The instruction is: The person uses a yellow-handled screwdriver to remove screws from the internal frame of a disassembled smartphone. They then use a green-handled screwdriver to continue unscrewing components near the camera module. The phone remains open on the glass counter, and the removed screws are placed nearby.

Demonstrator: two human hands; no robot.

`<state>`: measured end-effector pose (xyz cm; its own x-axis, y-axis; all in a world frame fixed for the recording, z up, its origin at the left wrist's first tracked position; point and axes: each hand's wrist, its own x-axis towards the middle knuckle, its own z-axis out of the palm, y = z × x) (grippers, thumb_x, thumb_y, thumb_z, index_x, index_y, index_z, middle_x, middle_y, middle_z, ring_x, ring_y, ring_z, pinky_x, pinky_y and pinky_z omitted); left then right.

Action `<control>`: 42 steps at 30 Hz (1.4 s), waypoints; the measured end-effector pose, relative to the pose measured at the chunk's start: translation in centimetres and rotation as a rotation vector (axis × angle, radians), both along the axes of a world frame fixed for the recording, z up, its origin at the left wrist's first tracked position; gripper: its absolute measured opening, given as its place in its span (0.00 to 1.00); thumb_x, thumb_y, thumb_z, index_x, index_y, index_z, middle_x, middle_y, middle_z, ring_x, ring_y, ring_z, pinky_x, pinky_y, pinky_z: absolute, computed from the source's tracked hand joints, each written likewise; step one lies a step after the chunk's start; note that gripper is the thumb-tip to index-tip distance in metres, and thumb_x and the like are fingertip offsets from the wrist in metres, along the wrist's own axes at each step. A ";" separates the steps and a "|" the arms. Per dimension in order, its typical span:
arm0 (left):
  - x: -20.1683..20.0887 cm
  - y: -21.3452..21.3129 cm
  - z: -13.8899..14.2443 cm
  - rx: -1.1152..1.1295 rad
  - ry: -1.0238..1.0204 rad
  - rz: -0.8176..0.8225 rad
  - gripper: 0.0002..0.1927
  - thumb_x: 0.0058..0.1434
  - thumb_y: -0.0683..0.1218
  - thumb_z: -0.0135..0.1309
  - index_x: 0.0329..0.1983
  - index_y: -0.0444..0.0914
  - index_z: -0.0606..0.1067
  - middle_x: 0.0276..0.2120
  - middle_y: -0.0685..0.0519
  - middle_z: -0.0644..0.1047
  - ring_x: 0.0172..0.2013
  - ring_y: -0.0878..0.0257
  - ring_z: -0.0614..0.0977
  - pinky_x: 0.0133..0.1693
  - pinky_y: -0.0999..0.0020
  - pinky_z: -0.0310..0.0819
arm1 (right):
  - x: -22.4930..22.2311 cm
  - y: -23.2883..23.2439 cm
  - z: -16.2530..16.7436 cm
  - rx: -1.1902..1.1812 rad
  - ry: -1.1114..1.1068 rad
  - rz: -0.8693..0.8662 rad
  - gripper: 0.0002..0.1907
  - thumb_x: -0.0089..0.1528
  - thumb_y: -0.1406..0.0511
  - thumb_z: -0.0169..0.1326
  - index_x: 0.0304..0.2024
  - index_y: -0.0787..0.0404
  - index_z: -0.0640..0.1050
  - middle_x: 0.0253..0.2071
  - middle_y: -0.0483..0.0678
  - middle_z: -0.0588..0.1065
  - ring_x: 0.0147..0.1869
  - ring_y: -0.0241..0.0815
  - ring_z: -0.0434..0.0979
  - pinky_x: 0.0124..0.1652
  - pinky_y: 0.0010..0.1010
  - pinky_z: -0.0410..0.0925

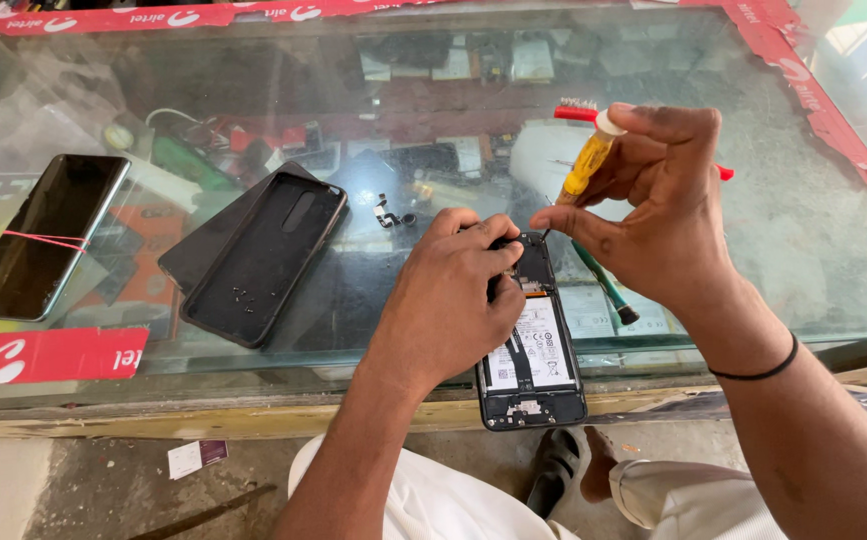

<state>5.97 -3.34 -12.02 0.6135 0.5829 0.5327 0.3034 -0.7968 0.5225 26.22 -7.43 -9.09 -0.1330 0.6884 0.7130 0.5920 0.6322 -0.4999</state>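
Note:
An opened black phone (pixel 533 365) lies on the glass counter (pixel 803 250) near its front edge, back cover off, with a white-labelled battery showing. My left hand (pixel 453 300) presses down on the phone's upper part, fingers curled over it. My right hand (pixel 653 205) pinches a small yellow-handled screwdriver (pixel 587 163) with a white cap, its tip pointing at the phone's top edge. A black band circles my right wrist.
A black phone case (pixel 263 260) holding several tiny screws lies to the left, over a dark back cover. Further left rests a dark phone (pixel 43 235) with a red rubber band. A green-handled tool (pixel 603 283) lies under my right hand. Small black parts (pixel 388 213) sit mid-counter.

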 end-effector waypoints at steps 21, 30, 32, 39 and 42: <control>0.1 0.0 -0.1 -0.012 -0.007 -0.004 0.16 0.55 0.39 0.54 0.45 0.29 0.82 0.50 0.51 0.81 0.54 0.54 0.76 0.56 0.61 0.72 | 1.5 -0.3 -1.0 -0.052 0.065 0.069 0.38 0.63 0.80 0.60 0.62 0.57 0.50 0.52 0.62 0.72 0.57 0.51 0.80 0.59 0.39 0.77; 0.1 0.0 0.0 -0.009 0.017 -0.001 0.16 0.54 0.39 0.54 0.45 0.29 0.82 0.50 0.51 0.82 0.53 0.52 0.76 0.56 0.61 0.73 | 0.6 -0.6 -0.6 -0.020 0.019 -0.121 0.43 0.59 0.78 0.67 0.60 0.56 0.50 0.45 0.60 0.74 0.47 0.46 0.82 0.49 0.37 0.79; 0.0 0.0 0.0 -0.009 0.011 -0.001 0.16 0.55 0.39 0.54 0.45 0.29 0.82 0.50 0.51 0.81 0.53 0.53 0.76 0.56 0.61 0.73 | 0.7 -0.6 -0.1 -0.123 0.125 -0.037 0.39 0.60 0.77 0.62 0.59 0.57 0.49 0.48 0.57 0.74 0.49 0.44 0.83 0.52 0.36 0.80; 0.0 0.0 -0.2 -0.026 0.019 0.007 0.17 0.55 0.39 0.54 0.46 0.30 0.82 0.51 0.51 0.81 0.55 0.54 0.76 0.57 0.61 0.72 | -0.1 -0.4 -0.6 -0.063 -0.006 0.004 0.38 0.66 0.79 0.62 0.63 0.56 0.50 0.45 0.57 0.76 0.47 0.44 0.84 0.54 0.36 0.81; 0.0 0.0 -0.1 -0.025 0.040 0.007 0.16 0.56 0.39 0.54 0.47 0.30 0.82 0.50 0.52 0.82 0.54 0.54 0.76 0.57 0.60 0.72 | -0.3 -0.2 -0.6 -0.086 -0.011 -0.141 0.40 0.61 0.77 0.66 0.61 0.57 0.51 0.42 0.57 0.76 0.44 0.45 0.84 0.49 0.34 0.80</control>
